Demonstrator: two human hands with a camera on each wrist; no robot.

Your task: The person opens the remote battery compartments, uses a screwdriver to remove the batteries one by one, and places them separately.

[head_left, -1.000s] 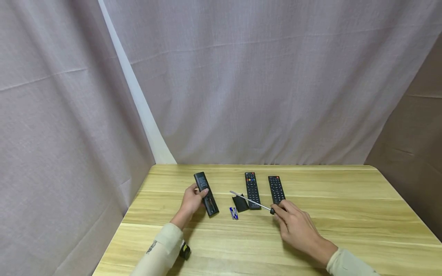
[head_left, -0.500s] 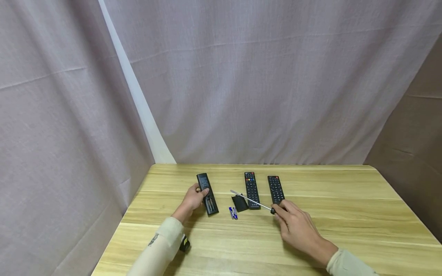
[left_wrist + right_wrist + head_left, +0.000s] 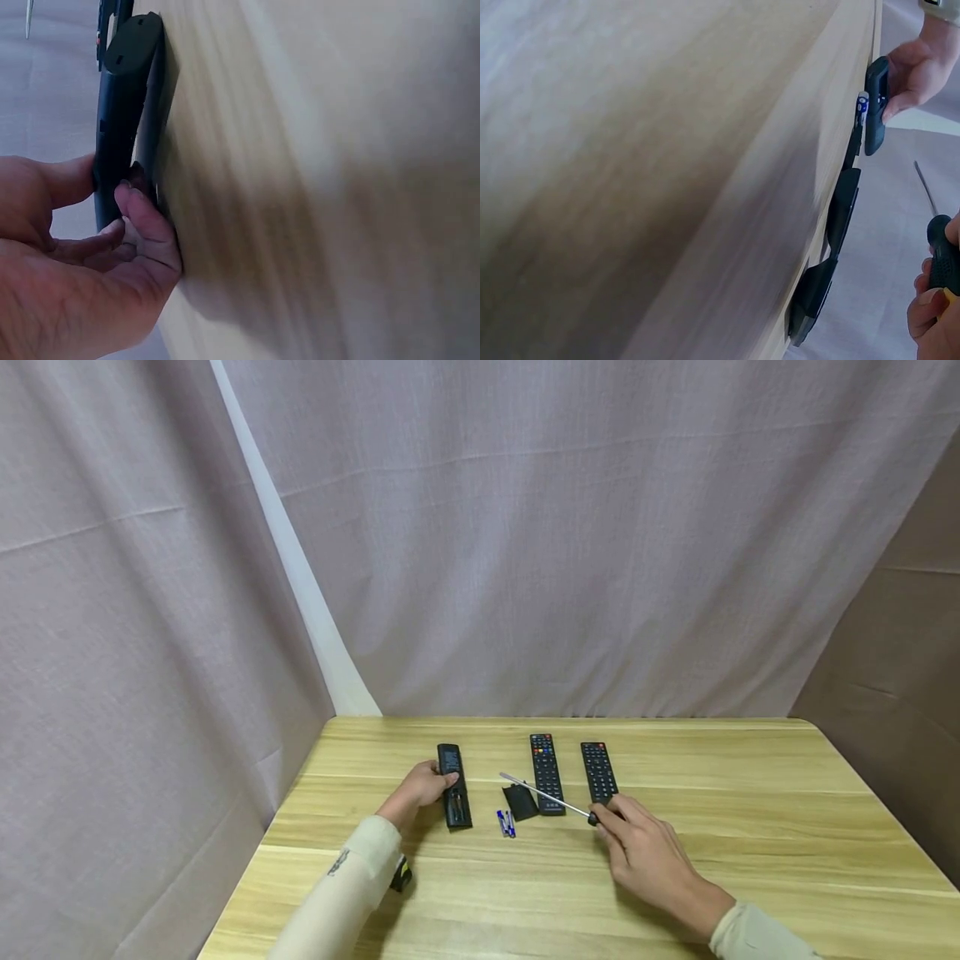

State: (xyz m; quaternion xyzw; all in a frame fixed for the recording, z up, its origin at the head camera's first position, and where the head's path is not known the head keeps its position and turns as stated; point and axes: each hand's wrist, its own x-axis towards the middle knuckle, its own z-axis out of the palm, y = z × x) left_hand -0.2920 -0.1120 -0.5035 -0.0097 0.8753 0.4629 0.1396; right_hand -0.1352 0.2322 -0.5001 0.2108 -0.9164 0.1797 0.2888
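My left hand [image 3: 423,787] holds a black remote control [image 3: 450,758] by its left side, thumb on top. Its back faces up and the battery compartment is uncovered. In the left wrist view the remote [image 3: 120,112] is tilted, one end off the table. My right hand [image 3: 651,852] grips a screwdriver [image 3: 551,797] by its dark handle [image 3: 946,259], yellow at one end. The shaft points left, above a black battery cover [image 3: 521,802]. Small blue-and-silver batteries [image 3: 506,823] lie between the cover and the held remote.
Two remotes lie buttons up: a longer one [image 3: 547,768] with coloured keys, and another [image 3: 599,768] partly behind my right hand. A black wrist device with yellow [image 3: 401,874] shows by my left sleeve. Grey curtains [image 3: 562,568] hang behind the wooden table [image 3: 750,810].
My left hand has shifted slightly right and turned the remote, so its far end swings right and it stands straighter. The right hand and screwdriver have stayed still.
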